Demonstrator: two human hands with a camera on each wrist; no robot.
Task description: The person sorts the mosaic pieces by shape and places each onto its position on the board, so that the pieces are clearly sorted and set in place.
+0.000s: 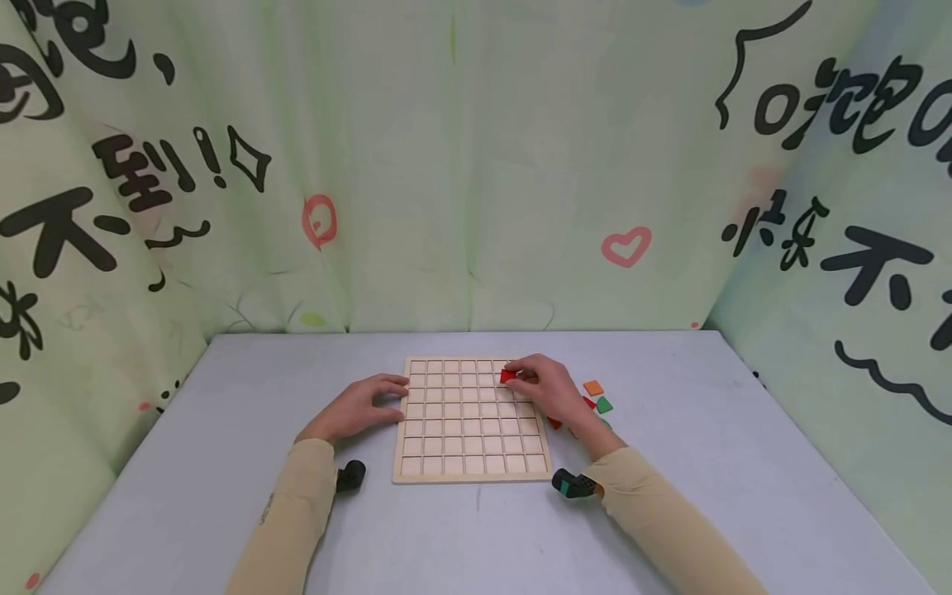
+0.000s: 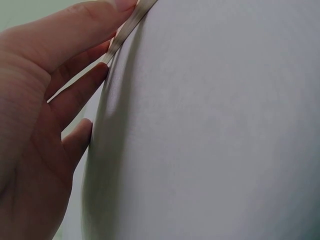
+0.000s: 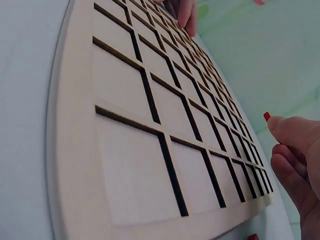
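A pale wooden grid board (image 1: pixel 473 478) with rows of square recesses lies flat on the table. My left hand (image 1: pixel 366 405) rests against its left edge, fingers loosely extended; in the left wrist view the fingertips (image 2: pixel 102 70) touch the board's side. Over the board's far right corner, my right hand (image 1: pixel 546 387) pinches a small red square tile (image 1: pixel 507 376) between thumb and fingers. The right wrist view shows a sliver of that red tile (image 3: pixel 266 116) at the fingertips, above the board's surface.
Right of the board lie several loose tiles, among them an orange tile (image 1: pixel 593 387) and a green tile (image 1: pixel 604 404); the right forearm partly hides the group. A white table (image 1: pixel 253 397) carries everything, with a printed curtain (image 1: pixel 476 165) behind and at both sides.
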